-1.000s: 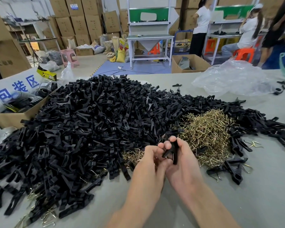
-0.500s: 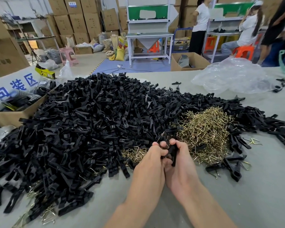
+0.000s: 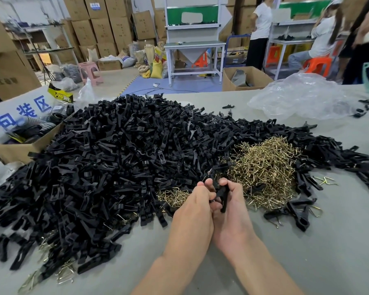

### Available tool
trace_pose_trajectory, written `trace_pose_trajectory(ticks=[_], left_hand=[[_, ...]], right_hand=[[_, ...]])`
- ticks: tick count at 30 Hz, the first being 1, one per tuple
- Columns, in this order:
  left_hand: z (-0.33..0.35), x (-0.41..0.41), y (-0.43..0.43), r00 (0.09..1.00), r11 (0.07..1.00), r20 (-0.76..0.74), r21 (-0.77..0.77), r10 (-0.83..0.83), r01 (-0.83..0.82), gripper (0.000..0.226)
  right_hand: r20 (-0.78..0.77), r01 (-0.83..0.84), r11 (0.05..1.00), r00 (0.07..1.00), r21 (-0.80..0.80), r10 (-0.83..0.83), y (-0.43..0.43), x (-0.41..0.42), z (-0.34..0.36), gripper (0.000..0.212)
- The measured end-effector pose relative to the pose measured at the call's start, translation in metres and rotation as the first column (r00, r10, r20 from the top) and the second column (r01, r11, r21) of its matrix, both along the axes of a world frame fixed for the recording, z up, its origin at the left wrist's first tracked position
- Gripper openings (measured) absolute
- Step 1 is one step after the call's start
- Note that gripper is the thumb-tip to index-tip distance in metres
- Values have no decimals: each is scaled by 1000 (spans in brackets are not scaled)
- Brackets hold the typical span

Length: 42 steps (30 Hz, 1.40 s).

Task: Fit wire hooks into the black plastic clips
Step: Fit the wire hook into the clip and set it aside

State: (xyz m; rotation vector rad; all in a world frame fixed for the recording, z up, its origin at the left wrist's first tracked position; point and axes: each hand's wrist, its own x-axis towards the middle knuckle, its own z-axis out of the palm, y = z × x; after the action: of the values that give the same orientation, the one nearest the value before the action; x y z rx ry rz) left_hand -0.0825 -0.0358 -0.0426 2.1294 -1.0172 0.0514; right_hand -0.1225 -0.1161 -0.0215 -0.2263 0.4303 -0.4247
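Since a second ago my left hand [image 3: 192, 211] has closed up against my right hand [image 3: 234, 218], and the two now touch along the fingers. Neither has shifted far over the table [image 3: 332, 248].

Item under work: one black clip [image 3: 223, 195], standing roughly upright, raised off the table at the near edge of the stock. My right grip is closed round it, thumb on its far end and fingers curled behind. My left grip is also closed, fingertips pinching the clip's left side. Whether a wire hook sits between the fingers, I cannot tell.

Just left of the hands lies a small scatter of wire hooks [image 3: 173, 195]. Just right of them is the main heap of brass-coloured wire hooks [image 3: 266, 171], bordered by clips on its far and right sides. A few clips [image 3: 297, 213] lie near right of that heap, some with wire showing at their ends.

A large pile of black clips [image 3: 107, 158] covers the left and centre of the table and runs to its far side.

Far right, a crumpled clear plastic bag [image 3: 303, 96] rests on the table. At far left stands a cardboard box [image 3: 19, 151], touching the pile.
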Motion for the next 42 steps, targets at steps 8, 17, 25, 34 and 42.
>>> trace_pose_trajectory(ticks=[8,17,25,34,42], left_hand=[[0,4,-5,997,1000,75,-8,30,-29,21],[-2,12,0,996,989,-86,-141,32,-44,31],[9,-6,3,991,955,-103,-294,-80,47,24],[32,-86,-98,909,921,-203,-224,-365,319,28],[114,-162,-280,762,849,-374,-220,-529,481,80]], right_hand=[[0,-16,1000,1000,-9,16,1,-1,-3,10],[78,-7,993,997,-121,16,2,-1,-4,14],[-54,64,854,993,-516,-107,-11,-20,-7,26],[-16,346,724,897,-597,-442,-82,-129,7,32],[-16,588,600,707,-543,-707,-139,-208,36,32]])
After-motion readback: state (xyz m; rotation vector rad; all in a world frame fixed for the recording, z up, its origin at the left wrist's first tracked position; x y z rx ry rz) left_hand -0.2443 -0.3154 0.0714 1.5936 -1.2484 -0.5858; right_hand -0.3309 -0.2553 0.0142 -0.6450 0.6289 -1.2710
